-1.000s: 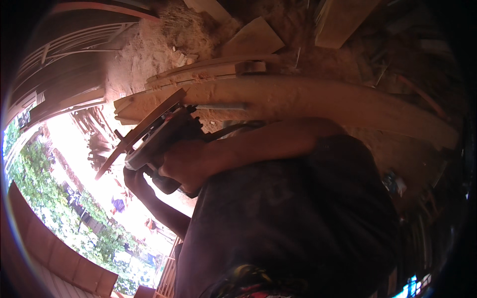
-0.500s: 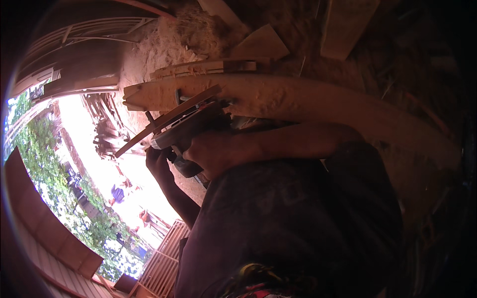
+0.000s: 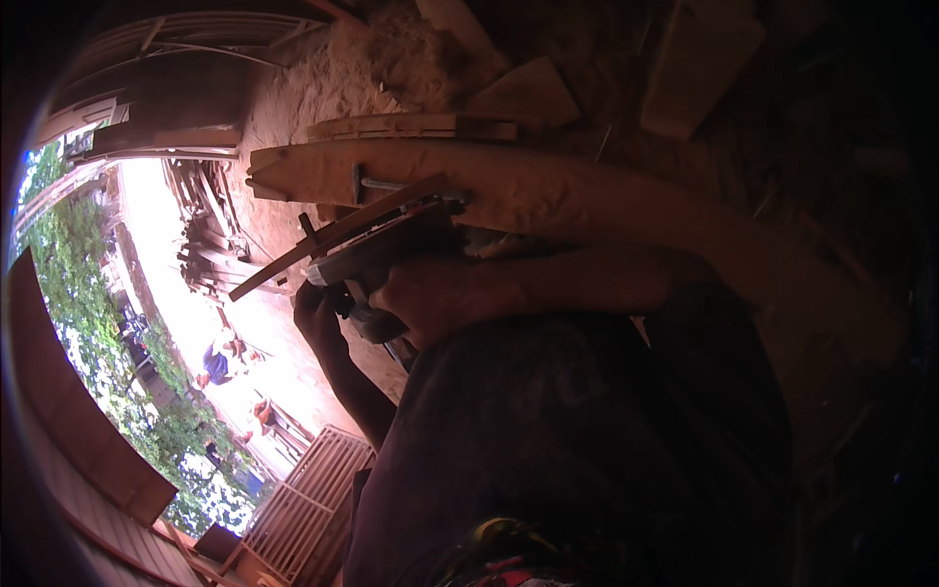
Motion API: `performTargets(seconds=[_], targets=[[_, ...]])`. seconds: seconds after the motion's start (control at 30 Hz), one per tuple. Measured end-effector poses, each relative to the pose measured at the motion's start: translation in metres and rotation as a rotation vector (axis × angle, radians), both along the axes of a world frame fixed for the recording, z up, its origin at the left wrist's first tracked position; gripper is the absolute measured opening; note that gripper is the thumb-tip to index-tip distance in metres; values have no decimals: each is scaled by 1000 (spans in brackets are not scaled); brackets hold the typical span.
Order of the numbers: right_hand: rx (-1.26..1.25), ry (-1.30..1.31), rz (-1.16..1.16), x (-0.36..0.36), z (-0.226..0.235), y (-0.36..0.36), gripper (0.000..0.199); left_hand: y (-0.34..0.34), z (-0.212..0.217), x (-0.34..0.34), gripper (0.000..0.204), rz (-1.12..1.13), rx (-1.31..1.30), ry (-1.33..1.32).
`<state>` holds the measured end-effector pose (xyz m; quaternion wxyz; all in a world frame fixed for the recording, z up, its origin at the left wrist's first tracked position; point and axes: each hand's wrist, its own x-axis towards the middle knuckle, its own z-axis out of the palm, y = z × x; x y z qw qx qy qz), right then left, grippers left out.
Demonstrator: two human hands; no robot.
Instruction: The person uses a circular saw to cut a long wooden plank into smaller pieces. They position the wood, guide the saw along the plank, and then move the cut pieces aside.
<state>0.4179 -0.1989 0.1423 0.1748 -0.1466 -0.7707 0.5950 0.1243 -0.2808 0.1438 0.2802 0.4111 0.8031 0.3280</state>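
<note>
A hand-held power planer (image 3: 391, 256) sits on the edge of a long curved plank (image 3: 587, 210). This looks like planing partway along; the next pass calls for steady pressure following the curve. The right hand (image 3: 440, 298) is clamped round the rear handle, the left hand (image 3: 318, 318) grips its front end. Sawdust (image 3: 333, 83) is heaped beyond the plank.

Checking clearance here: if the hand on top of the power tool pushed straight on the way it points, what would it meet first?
Probably the long curved plank: the right hand grips the power tool, pressed against it. Depth is unclear.
</note>
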Motion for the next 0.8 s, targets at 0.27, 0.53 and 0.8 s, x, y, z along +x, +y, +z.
performTargets(seconds=[0.27, 0.53, 0.8], targets=[[51, -125, -2, -37, 0, 15, 41, 18, -29, -43, 43, 38, 70, -117], [37, -208, -114, -67, 4, 28, 52, 83, -38, -73, 50, -75, 87, -208], [-161, -52, -511, -23, 10, 24, 48, 144, -48, -9, 58, -248, 110, -484]])
